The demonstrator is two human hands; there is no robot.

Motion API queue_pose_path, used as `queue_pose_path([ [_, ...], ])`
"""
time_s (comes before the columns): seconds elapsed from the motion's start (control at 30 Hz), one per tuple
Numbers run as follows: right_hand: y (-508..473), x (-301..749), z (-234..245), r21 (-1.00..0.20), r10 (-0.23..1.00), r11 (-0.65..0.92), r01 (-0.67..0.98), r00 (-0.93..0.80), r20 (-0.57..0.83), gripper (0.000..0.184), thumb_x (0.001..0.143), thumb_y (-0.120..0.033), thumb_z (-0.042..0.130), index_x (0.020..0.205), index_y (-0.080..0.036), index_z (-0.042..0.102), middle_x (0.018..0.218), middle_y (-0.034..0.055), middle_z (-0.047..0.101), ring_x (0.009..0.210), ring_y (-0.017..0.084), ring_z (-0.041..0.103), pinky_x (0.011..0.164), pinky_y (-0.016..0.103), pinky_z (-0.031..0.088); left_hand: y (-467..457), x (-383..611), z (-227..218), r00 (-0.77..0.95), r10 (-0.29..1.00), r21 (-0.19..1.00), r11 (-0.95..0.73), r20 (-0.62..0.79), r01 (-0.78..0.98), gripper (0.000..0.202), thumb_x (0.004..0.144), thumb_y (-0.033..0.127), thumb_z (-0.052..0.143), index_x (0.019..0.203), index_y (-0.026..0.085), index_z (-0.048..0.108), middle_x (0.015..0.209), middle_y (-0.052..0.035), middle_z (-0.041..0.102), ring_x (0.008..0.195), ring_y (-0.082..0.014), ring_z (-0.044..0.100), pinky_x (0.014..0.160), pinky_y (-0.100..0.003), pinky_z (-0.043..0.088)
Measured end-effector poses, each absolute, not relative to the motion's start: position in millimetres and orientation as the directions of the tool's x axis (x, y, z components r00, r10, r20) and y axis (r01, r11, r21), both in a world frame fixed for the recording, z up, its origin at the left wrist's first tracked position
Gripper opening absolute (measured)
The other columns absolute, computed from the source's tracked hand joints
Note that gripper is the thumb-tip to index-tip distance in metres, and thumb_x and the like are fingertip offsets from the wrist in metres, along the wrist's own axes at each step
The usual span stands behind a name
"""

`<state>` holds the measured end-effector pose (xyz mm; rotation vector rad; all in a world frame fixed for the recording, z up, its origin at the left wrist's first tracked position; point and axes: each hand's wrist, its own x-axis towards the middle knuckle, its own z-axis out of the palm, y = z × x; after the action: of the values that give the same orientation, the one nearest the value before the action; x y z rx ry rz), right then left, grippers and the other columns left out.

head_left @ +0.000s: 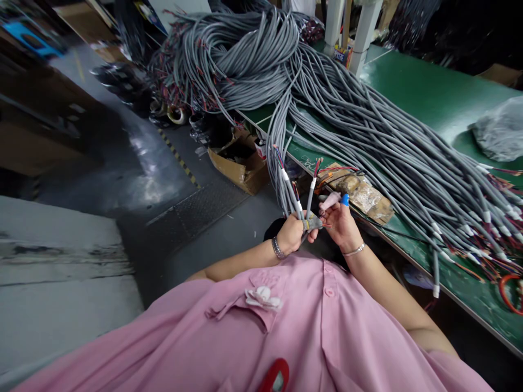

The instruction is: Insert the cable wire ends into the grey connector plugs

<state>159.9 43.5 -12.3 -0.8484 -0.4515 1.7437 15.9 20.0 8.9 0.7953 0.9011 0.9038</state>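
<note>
White-banded grey cables (289, 193) bunched in the left hand (291, 233)

No text readable; lettering on small colourful packet (341, 55) too blurred

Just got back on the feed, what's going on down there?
A person's left hand grips several gray cables near their ends. One cable end points toward the right hand, its thin wires by the fingers; I can't tell whether they are pinched. A large heap of similar cables lies along the green bench.
</note>
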Motion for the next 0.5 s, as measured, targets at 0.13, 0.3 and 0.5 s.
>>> queue_pose_path([
  [0.13, 39.5, 164.5, -6.8, -0.638, 0.929, -0.362, -0.68, -0.204, -0.31, 0.05, 0.076, -0.07, 0.058, 0.085, -0.022, 0.066, 0.086, 0.0025, 0.068, 0.065, 0.012, 0.058, 0.056, 0.024, 0.049, 13.7, 11.7, 10.3, 0.305, 0.913, 0.885, 0.36, -0.27, -0.295, 0.033, 0.068, 0.041, 0.074, 0.062, 0.014, 0.056, 0.046, -0.0001, 0.057, 0.037, -0.0092, 0.048, 0.037, -0.021, 0.037],
  [0.3, 40.1, 162.6, -5.3, -0.706, 0.957, -0.268, -0.656, -0.097, -0.273, 0.035, 0.076, -0.054, 0.069, 0.088, -0.022, 0.068, 0.082, 0.0, 0.068, 0.064, 0.01, 0.057, 0.054, 0.022, 0.048, 14.2, 12.4, 11.2, 0.243, 0.934, 0.884, 0.334, -0.262, -0.328, 0.028, 0.068, 0.039, 0.073, 0.068, 0.014, 0.06, 0.048, 0.0008, 0.058, 0.038, -0.0092, 0.048, 0.037, -0.021, 0.038],
  [0.5, 37.3, 158.9, -12.6, -0.881, 0.972, -0.074, -0.468, 0.163, -0.169, 0.041, 0.082, -0.06, 0.058, 0.079, -0.021, 0.067, 0.069, 0.0001, 0.064, 0.06, 0.011, 0.055, 0.056, 0.023, 0.046, 21.7, 17.2, 11.9, 0.262, 0.93, 0.872, 0.34, -0.257, -0.353, 0.028, 0.067, 0.038, 0.074, 0.067, 0.014, 0.059, 0.047, 0.0005, 0.057, 0.037, -0.0097, 0.047, 0.035, -0.021, 0.037],
])
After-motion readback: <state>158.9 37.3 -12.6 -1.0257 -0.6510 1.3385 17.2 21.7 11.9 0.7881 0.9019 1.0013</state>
